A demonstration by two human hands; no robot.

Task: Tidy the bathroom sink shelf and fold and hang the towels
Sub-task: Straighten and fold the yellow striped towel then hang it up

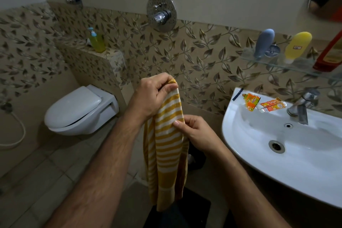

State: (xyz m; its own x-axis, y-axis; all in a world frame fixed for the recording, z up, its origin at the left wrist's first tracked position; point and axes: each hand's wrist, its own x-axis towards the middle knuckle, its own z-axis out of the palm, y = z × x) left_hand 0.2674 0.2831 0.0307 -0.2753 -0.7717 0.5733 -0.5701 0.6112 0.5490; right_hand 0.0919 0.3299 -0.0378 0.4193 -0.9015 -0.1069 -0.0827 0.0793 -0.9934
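Observation:
A yellow and white striped towel [167, 146] hangs down in the middle of the view, bunched lengthwise. My left hand [151, 96] grips its top end, fingers curled round the cloth. Lower on its right edge, my right hand [196, 133] pinches the fabric between thumb and fingers. At the upper right a glass shelf [277, 65] on the wall carries a grey bottle [263, 42], a yellow bottle [297, 46] and a red bottle [329, 53].
A white sink [259, 157] with a chrome tap [301, 106] is at the right; two orange sachets [251, 102] lie on its back rim. A white toilet [79, 111] is at the left. A green soap dispenser [97, 41] stands on the tiled ledge.

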